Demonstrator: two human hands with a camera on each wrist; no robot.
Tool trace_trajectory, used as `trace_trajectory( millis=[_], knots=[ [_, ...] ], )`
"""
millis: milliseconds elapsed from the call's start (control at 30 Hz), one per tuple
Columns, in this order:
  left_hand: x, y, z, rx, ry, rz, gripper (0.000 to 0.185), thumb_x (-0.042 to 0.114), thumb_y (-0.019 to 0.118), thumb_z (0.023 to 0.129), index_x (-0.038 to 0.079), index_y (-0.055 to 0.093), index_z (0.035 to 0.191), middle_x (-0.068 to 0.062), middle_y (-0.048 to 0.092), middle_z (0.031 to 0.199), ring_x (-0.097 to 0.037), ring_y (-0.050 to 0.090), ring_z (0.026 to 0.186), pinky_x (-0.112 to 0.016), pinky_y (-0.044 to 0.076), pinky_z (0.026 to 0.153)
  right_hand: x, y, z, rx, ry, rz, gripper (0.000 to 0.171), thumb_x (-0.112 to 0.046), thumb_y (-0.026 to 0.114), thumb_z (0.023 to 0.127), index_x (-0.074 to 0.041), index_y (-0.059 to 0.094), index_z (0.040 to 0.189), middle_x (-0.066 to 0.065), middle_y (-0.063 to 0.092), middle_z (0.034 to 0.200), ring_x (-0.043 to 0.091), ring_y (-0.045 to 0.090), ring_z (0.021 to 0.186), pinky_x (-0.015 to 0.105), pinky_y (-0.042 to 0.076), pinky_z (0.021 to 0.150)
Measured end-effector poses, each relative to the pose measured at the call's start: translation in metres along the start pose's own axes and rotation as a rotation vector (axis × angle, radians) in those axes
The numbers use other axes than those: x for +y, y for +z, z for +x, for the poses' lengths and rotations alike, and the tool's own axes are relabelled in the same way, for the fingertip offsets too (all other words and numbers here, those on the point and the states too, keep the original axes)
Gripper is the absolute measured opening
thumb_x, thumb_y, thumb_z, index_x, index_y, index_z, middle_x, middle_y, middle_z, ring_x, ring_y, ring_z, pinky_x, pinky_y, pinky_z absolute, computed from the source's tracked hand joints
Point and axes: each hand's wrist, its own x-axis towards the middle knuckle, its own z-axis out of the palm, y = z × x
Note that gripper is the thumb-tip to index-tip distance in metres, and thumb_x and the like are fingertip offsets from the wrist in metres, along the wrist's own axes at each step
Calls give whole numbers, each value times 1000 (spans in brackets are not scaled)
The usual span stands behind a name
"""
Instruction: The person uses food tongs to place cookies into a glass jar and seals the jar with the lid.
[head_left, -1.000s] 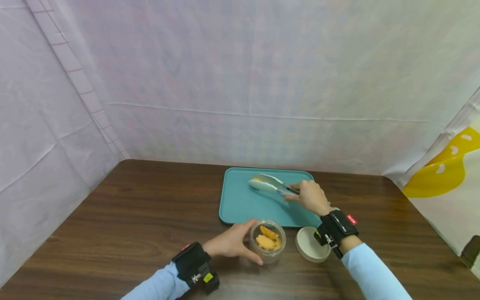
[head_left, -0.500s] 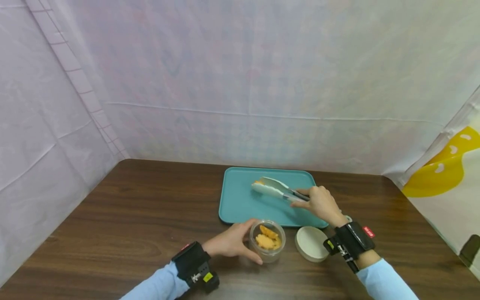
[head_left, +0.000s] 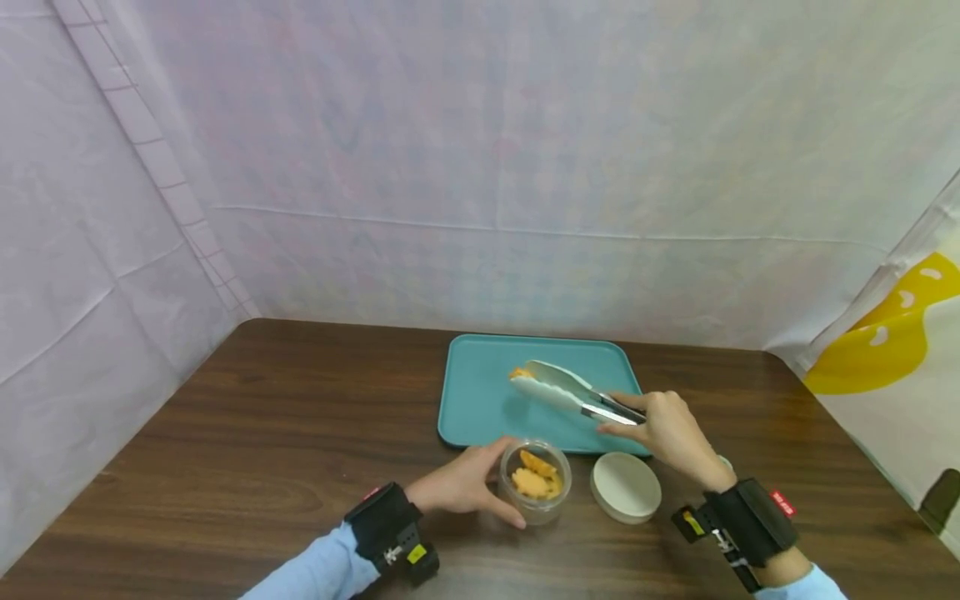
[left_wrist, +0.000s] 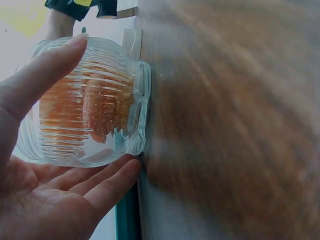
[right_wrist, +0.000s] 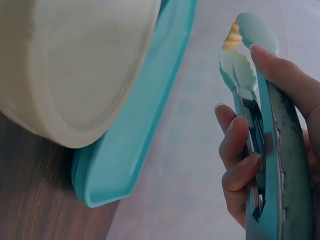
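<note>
across the dark wooden table [head_left: 247,442] we are working in front of a pale cloth backdrop [head_left: 480,167], and the biggest thing lying on the wood is a teal tray [head_left: 480,408], sitting at the far middle. at its near edge we are cupping a ribbed glass jar [head_left: 536,482] with our left hand [head_left: 461,487], thumb over the far side and fingers curling under the near side, so the hand is gripping the jar as it is standing on the table; orange pieces are sitting inside it. just to the right of the jar a round cream lid [head_left: 626,487] is lying flat on the wood, touching the tray's near rim in the right wrist view. our right hand [head_left: 671,433] is wrapping its fingers around the handle of teal tongs [head_left: 573,392] and squeezing them, holding them above the tray. between the tong tips a small orange piece [head_left: 519,374] is sitting pinched, over the tray's middle.
</note>
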Motion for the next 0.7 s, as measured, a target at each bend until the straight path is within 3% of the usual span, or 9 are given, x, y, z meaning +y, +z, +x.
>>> trace_trajectory(
  millis=[200, 367, 500, 633, 700],
  knots=[
    [0, 0, 0, -4, -6, 21, 77, 17, 79, 65, 12, 37, 129, -4, 49, 125, -15, 45, 115, -25, 37, 98, -5, -12, -13, 32, -24, 27, 48, -32, 72, 71, -2, 64, 108, -16, 20, 38, 1, 5, 42, 15, 9, 40],
    [2, 0, 0, -1, -2, 45, 78, 17, 79, 66, 10, 36, 130, -6, 48, 126, -17, 44, 116, -27, 37, 99, -8, -21, -24, -14, 12, 36, 50, -35, 71, 72, -4, 63, 110, -13, 32, 43, 1, 9, 44, 18, 11, 41],
    [2, 0, -1, 1, -4, 51, 78, 16, 80, 65, 9, 36, 130, -6, 48, 126, -17, 45, 115, -26, 37, 98, -9, -27, -35, -58, 9, 74, 49, -35, 70, 73, -5, 63, 111, -12, 51, 54, -2, 22, 43, 17, 18, 40],
    [2, 0, 0, 6, 1, 59, 78, 16, 80, 65, 9, 37, 129, -5, 50, 124, -16, 46, 114, -25, 37, 98, -8, -30, -44, -41, -44, 113, 46, -29, 72, 72, -5, 63, 110, -10, 61, 65, -3, 31, 45, 17, 26, 40],
    [1, 0, 0, 6, 3, 55, 77, 16, 80, 65, 8, 37, 129, -5, 50, 123, -16, 47, 113, -25, 37, 97, -8, -32, -47, -23, -75, 123, 45, -26, 73, 70, -4, 64, 109, -3, 66, 73, -3, 35, 47, 16, 29, 41]
  ],
)
